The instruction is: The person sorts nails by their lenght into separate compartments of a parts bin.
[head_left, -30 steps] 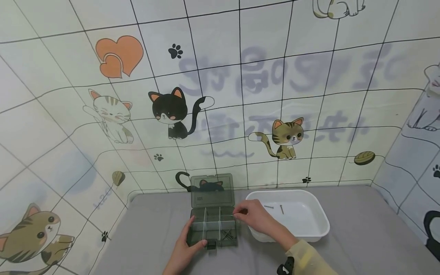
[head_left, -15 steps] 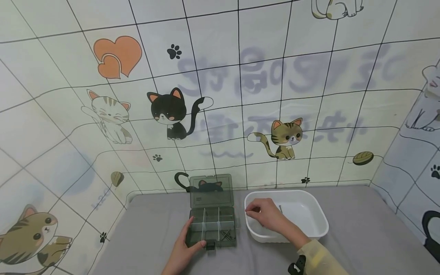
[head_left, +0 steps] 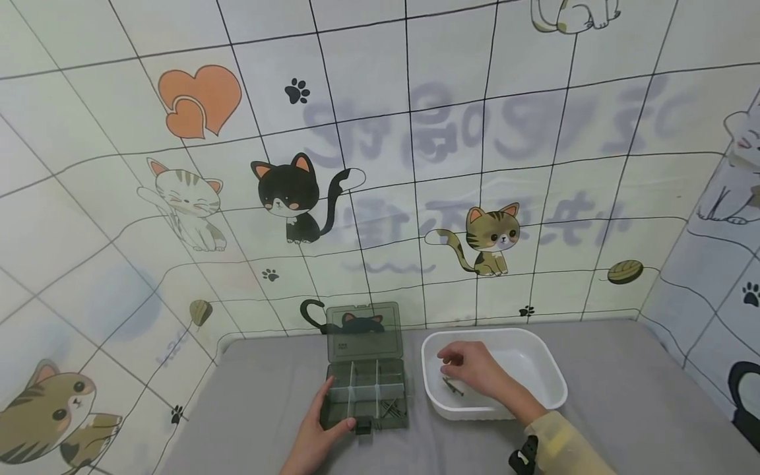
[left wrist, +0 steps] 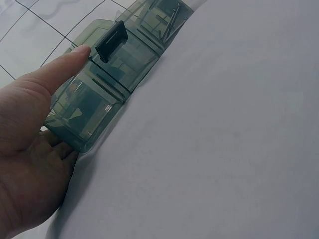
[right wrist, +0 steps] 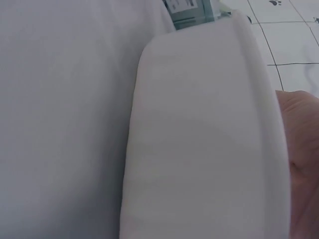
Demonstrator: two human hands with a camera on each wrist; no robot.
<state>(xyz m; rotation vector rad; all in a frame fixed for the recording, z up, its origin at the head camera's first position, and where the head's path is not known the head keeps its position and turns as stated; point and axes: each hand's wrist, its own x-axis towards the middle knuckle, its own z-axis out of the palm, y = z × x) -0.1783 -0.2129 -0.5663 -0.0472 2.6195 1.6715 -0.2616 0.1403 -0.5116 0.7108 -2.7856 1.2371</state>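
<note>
A translucent green compartment box stands with its lid raised on the grey cloth; several screws lie in its front right compartment. My left hand grips the box's front left corner, thumb on the front edge by the dark latch and fingers along the left side. My right hand is over the left part of a white tub, its fingers loosely bent with a gap between thumb and forefinger. Just below the thumb are crossed screws. The right wrist view shows mostly the tub's outer wall.
A cat-patterned tiled sheet rises behind and at both sides. The raised lid stands close to it. A black curved object shows at the right edge. Grey cloth covers the surface around box and tub.
My right hand has moved right from the box's right edge to over the tub. Screws now show below its thumb, nearer the front. My left hand keeps its grip on the box.
</note>
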